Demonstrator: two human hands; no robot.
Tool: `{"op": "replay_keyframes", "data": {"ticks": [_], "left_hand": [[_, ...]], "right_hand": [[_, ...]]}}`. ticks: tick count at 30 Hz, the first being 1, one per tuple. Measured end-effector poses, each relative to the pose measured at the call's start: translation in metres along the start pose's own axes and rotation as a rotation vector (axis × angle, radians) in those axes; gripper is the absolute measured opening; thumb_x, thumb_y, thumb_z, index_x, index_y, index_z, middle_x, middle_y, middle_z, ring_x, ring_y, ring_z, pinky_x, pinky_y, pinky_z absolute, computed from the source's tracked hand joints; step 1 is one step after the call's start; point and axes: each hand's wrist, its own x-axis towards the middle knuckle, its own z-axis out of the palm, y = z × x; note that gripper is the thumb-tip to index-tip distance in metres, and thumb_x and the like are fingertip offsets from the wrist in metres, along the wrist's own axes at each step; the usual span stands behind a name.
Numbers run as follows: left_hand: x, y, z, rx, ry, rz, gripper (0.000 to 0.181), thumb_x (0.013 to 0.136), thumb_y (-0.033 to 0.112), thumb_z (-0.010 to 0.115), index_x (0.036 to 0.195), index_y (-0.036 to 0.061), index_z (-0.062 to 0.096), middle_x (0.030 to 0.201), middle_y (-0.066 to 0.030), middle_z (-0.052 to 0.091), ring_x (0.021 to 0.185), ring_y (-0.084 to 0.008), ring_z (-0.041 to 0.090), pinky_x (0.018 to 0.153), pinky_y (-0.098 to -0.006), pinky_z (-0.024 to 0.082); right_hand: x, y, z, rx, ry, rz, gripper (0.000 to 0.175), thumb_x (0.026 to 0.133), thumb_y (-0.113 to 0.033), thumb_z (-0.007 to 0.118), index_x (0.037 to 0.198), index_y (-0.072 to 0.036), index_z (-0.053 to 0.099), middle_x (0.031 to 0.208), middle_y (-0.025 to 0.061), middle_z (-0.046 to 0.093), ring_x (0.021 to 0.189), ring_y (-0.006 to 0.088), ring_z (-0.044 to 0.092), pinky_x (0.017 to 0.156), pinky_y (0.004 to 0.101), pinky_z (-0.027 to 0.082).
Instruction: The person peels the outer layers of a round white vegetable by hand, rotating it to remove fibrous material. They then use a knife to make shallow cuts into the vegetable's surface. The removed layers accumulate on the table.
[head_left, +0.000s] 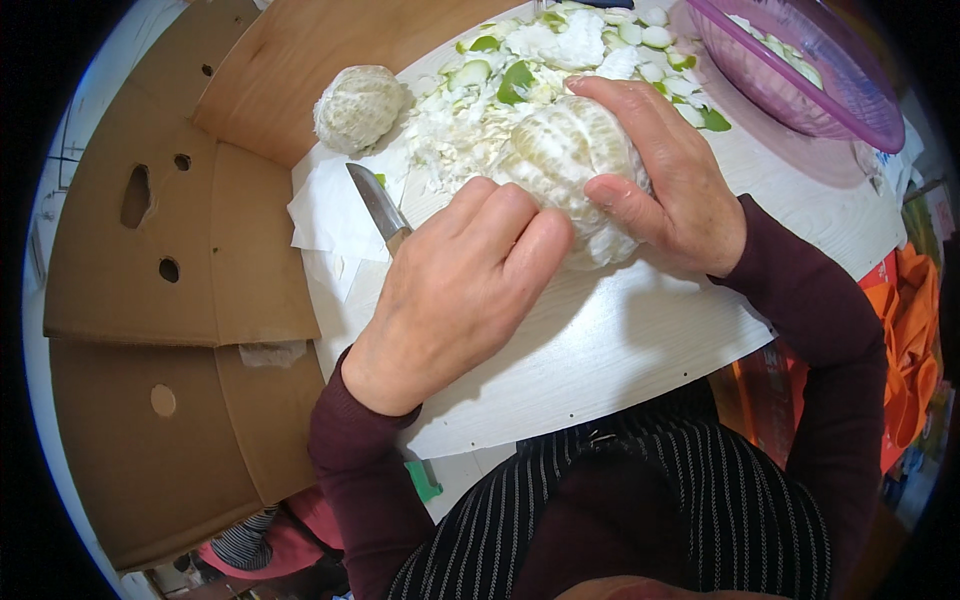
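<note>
A peeled pomelo (570, 161), pale yellow-green with white pith still in strips, is held over the white table. My right hand (664, 161) spreads over its right side, with the fingers at the far edge and the thumb across the front. Curled tightly, the fingers of my left hand (472, 277) press against the fruit's near left side; their tips are hidden, so whatever they pinch is out of sight. Beyond my left hand lies a knife (377, 202), its handle partly covered by the knuckles. Another peeled pomelo (360, 109) rests at the far left.
Shredded white pith (454, 150) and pieces of green peel (516, 82) cover the table's far side. A purple translucent basin (795, 90) stands at the far right with pale pieces inside. White paper (334, 214) lies under the knife. Cardboard (247, 247) borders the table (517, 397) on the left.
</note>
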Motion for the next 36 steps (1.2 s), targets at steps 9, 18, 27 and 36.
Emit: {"op": "replay_keyframes", "data": {"ticks": [9, 18, 27, 36], "left_hand": [[-0.003, -0.018, -0.009, -0.236, 0.073, -0.117, 0.016, 0.081, -0.001, 0.070, 0.093, 0.0030, 0.059, 0.086, -0.0103, 0.059, 0.076, -0.0247, 0.061, 0.064, -0.0329, 0.051], [0.001, -0.014, -0.007, -0.276, 0.120, -0.023, 0.015, 0.080, 0.002, 0.076, 0.090, 0.0037, 0.065, 0.082, -0.0078, 0.063, 0.071, -0.0226, 0.063, 0.059, -0.0319, 0.052], [-0.001, -0.012, 0.004, -0.149, 0.227, 0.067, 0.026, 0.073, 0.007, 0.080, 0.097, 0.0038, 0.073, 0.082, -0.0052, 0.064, 0.067, -0.0184, 0.062, 0.054, -0.0287, 0.051], [-0.005, -0.007, 0.013, 0.041, 0.293, 0.151, 0.033, 0.068, 0.005, 0.078, 0.100, 0.0007, 0.074, 0.081, -0.0043, 0.062, 0.063, -0.0161, 0.060, 0.050, -0.0261, 0.048]], "right_hand": [[0.002, 0.005, 0.002, -0.014, 0.055, -0.034, 0.063, 0.099, -0.046, 0.057, 0.139, 0.002, 0.047, 0.117, 0.0231, 0.058, 0.104, 0.0357, 0.060, 0.090, 0.0435, 0.050], [0.001, 0.008, 0.004, -0.016, 0.058, -0.052, 0.066, 0.099, -0.050, 0.055, 0.140, 0.001, 0.046, 0.116, 0.0231, 0.058, 0.103, 0.0344, 0.060, 0.089, 0.0432, 0.051], [0.001, 0.007, 0.003, -0.013, 0.054, -0.058, 0.068, 0.098, -0.051, 0.056, 0.139, 0.002, 0.046, 0.116, 0.0225, 0.058, 0.103, 0.0340, 0.060, 0.088, 0.0429, 0.051], [-0.001, 0.006, -0.002, 0.010, -0.024, 0.022, 0.078, 0.097, -0.060, 0.052, 0.143, 0.002, 0.044, 0.131, 0.0251, 0.054, 0.120, 0.0383, 0.056, 0.102, 0.0424, 0.044]]}}
